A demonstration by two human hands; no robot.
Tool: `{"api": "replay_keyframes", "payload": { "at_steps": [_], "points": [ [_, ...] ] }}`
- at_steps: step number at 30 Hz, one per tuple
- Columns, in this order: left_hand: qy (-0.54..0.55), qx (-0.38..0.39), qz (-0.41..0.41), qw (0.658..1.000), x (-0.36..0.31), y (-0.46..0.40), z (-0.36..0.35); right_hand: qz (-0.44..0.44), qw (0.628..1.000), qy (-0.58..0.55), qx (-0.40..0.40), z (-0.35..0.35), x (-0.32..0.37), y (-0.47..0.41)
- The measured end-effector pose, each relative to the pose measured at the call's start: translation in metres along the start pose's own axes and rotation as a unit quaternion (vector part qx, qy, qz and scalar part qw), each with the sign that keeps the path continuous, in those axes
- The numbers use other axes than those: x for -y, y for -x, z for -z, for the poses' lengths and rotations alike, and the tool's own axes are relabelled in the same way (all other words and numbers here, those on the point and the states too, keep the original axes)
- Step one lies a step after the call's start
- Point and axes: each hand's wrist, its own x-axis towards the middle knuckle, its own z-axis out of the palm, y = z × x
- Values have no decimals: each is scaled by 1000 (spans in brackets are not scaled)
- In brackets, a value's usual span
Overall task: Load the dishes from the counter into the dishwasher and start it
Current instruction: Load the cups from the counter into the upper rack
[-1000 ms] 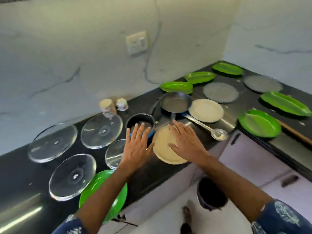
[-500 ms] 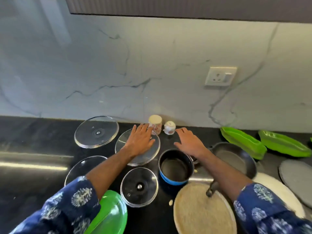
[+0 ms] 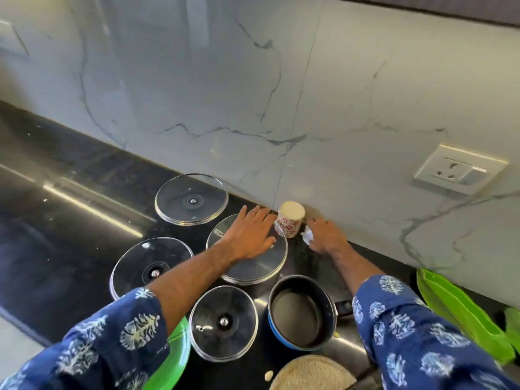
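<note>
The left hand (image 3: 250, 232) is lying flat, fingers straight, on the glass lid (image 3: 247, 266) just left of the floral cup (image 3: 289, 222), likely reaching for it. The right hand (image 3: 323, 237), just right of the cup, is pinching a small white item (image 3: 307, 236).

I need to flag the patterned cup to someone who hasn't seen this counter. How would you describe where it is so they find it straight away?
Follow the black counter back to the marble wall, left of the wall socket. There the floral cup stands mouth down, between the left hand and the right hand. It is the only red-flowered piece; its neighbours are clear glass lids.
</note>
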Motion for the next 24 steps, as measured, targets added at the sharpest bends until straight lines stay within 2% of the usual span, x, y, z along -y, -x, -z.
{"api": "replay_keyframes", "payload": {
  "at_steps": [3,6,8,11,13,15,17,19,22,24],
  "points": [
    [-1,11,1,1000,0,-2,-6,-29,999,17,-4,-6,-4,-2],
    [12,5,-8,1000,-1,-7,-10,-78,994,-62,50,-22,-9,13],
    [12,-1,-19,1000,-2,-13,-10,-89,988,-116,52,-33,-17,31],
    [16,-4,-36,999,-3,-29,-6,-91,975,-203,4,-28,-28,55],
    [28,4,-45,999,-2,-45,-1,-101,947,-300,-51,-13,-33,75],
    [58,14,-51,997,-4,-63,3,-115,888,-435,-97,3,-35,102],
    [86,35,-50,994,-4,-81,5,-115,780,-606,-106,15,-31,137],
    [96,60,-49,992,-5,-100,1,-121,687,-707,-118,20,-24,178],
    [64,82,-61,993,-4,-123,-13,-136,620,-761,-135,17,-3,235],
    [31,95,-88,991,-4,-135,-23,-170,599,-767,-156,9,14,267]
  ]
}}
